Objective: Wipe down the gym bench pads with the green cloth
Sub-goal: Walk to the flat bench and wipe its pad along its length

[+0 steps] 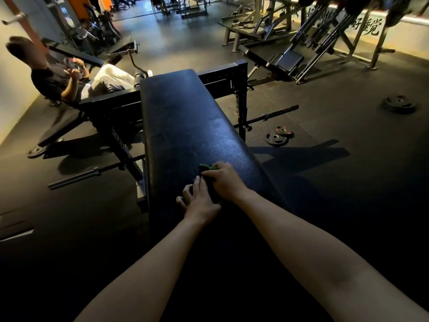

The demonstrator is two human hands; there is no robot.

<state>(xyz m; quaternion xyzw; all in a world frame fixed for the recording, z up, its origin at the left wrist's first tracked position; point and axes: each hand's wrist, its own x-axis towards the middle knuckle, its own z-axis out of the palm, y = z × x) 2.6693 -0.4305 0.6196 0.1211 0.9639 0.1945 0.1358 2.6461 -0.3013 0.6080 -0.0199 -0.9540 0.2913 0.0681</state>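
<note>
The right hand (226,181) lies over the small crumpled green cloth (207,168), its fingers curled down around the cloth and pressing it flat on the long black leather-look bench pad (185,117). This is a wiping grip, with the palm bearing down so the cloth drags rather than slips. Only a green tuft shows past the fingertips, and a darker fold runs back under the palm. The cloth sits near the pad's near end, closer to its right edge than its left. The left hand (199,203) is just beside it, holding nothing. Its fingers are spread and loosely bent with the tips on the pad, and one reaches the cloth's edge, probably to brace the body or steady the cloth. Most of the pad stretches away toward its far end, its grain catching a pale sheen, so by my reading much of the wiping is not yet done. Under the bench a black steel barbell (274,115) crosses the dark rubber floor (325,182), with two small black weight plates (277,137) beside it. Another person (58,82) reclines on a bench at far left, and angled steel machines (325,31) line the far wall.
</note>
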